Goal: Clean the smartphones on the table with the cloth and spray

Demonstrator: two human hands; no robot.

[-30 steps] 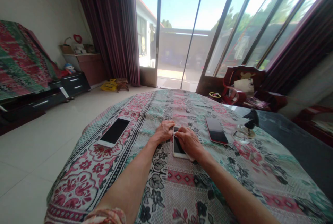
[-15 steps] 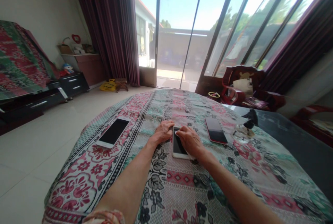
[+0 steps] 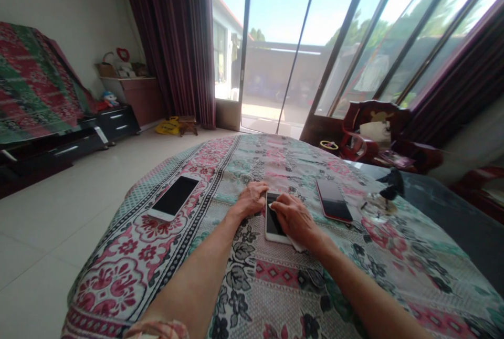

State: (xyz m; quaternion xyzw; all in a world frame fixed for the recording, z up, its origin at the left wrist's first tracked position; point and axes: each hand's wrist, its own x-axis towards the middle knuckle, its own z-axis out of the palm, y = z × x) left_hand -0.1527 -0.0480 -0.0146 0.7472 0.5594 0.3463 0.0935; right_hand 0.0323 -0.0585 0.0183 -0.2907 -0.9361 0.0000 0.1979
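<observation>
A white-framed smartphone [image 3: 274, 228] with a dark screen lies flat on the patterned tablecloth in front of me. My left hand [image 3: 252, 198] is closed at its upper left edge, fingers curled against the frame. Over the right part of the screen is my right hand [image 3: 296, 217], closed on a white tissue [image 3: 297, 245] pressed to the glass; a piece of it pokes out below the palm. To the left lies another white phone [image 3: 175, 200], screen up. On the right is a red-edged phone [image 3: 334, 201], also face up.
A clear spray bottle with a black trigger head [image 3: 389, 187] is on the right of the table. The flowered tablecloth [image 3: 271, 271] covers a rounded table. Beyond stand a dark red wooden chair [image 3: 409, 152], purple curtains [image 3: 173, 45], glass doors and a low black cabinet [image 3: 118, 124].
The view has shifted a little, so everything sits slightly further right. My right hand stays on the phone's screen with the tissue, more of which shows below the palm. My left hand keeps its place.
</observation>
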